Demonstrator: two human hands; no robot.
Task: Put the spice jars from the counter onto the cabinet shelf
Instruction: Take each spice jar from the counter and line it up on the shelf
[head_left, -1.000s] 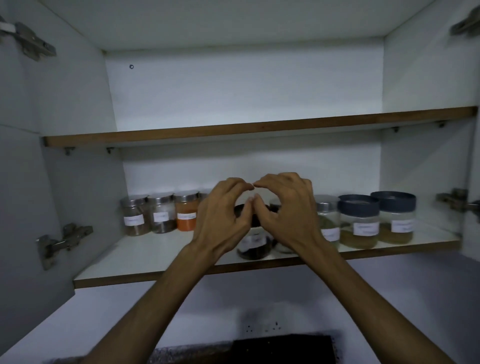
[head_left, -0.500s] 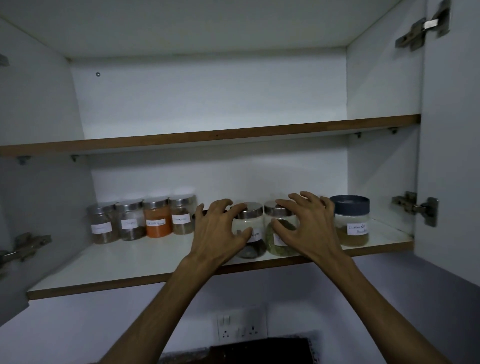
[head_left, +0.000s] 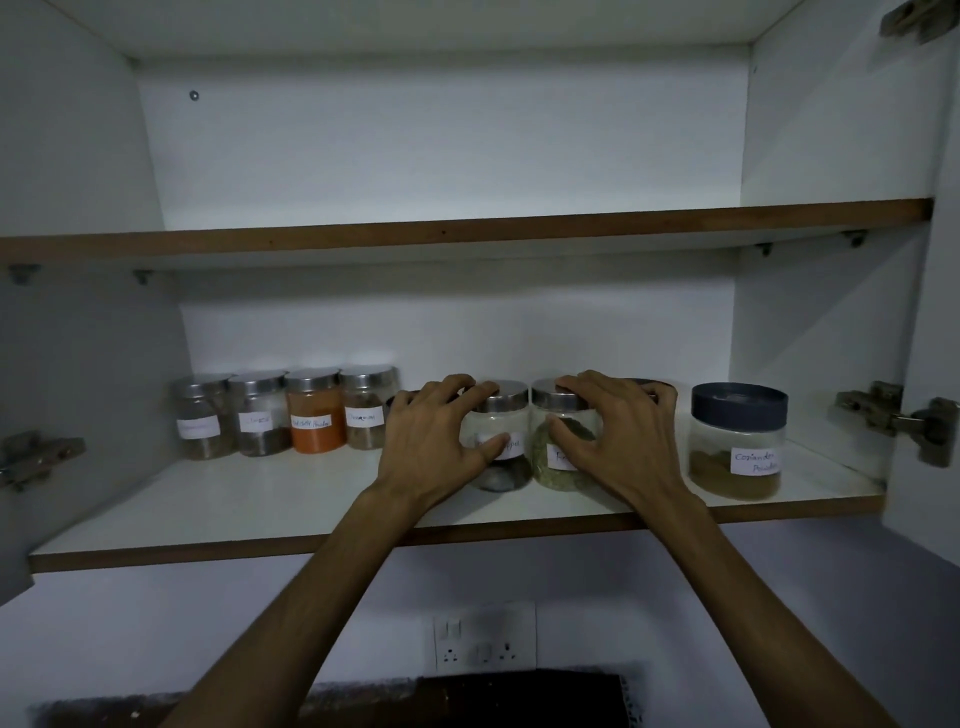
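On the lower cabinet shelf (head_left: 208, 514) two steel-lidded glass spice jars stand side by side near the front. My left hand (head_left: 431, 441) wraps the left one, a pepper jar (head_left: 501, 415) with dark grains at its bottom. My right hand (head_left: 618, 441) wraps the right one, a jar of green dried herbs (head_left: 556, 457). Both jars rest on the shelf. A row of several small steel-lidded jars (head_left: 311, 423) lines the back left. A wide jar with a dark blue lid (head_left: 737, 441), labelled coriander powder, stands at the right.
The upper shelf (head_left: 467, 234) carries nothing visible. Open cabinet doors with metal hinges (head_left: 898, 421) flank both sides. Bare shelf surface lies in front of the left row. A wall socket (head_left: 485, 644) sits below the cabinet, above a dark counter edge.
My hands have come down from the jar tops and spread apart, each now around its own jar. The view has shifted left and closer; one blue-lidded jar is no longer seen.
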